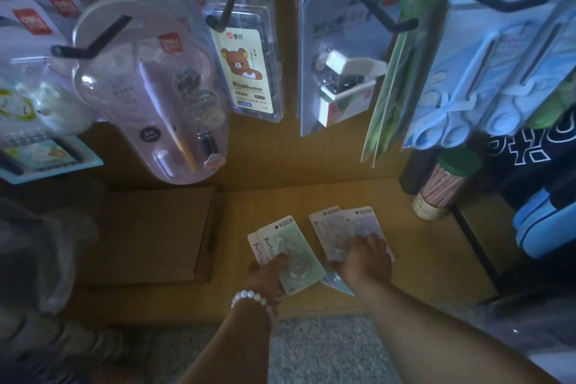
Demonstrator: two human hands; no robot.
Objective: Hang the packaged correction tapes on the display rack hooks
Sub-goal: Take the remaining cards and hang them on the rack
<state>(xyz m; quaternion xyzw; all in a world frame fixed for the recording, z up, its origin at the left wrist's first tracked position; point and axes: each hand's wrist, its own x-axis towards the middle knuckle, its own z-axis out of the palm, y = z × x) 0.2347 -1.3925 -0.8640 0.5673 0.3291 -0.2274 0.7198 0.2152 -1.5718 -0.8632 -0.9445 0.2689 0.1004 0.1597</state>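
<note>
On the low wooden shelf (414, 262) lie several packaged correction tapes. My left hand (265, 274), with a white bead bracelet at the wrist, grips a pale green pack (282, 238) stacked over a white one (256, 248). My right hand (364, 259) rests with curled fingers on a pair of pale lilac packs (339, 224) lying side by side; a blue pack's corner (338, 282) shows under its wrist. Above hang the rack's black hooks, one of them (388, 20) carrying stapler packs.
Hooks hold other stationery: round clear blisters (140, 84), a bear-printed case (246, 68), a stapler pack (343, 72), green sleeves (396, 78), blue scissors cards (498, 72). A flat cardboard box (149, 234) lies left on the shelf. A pencil tub (442, 187) stands right.
</note>
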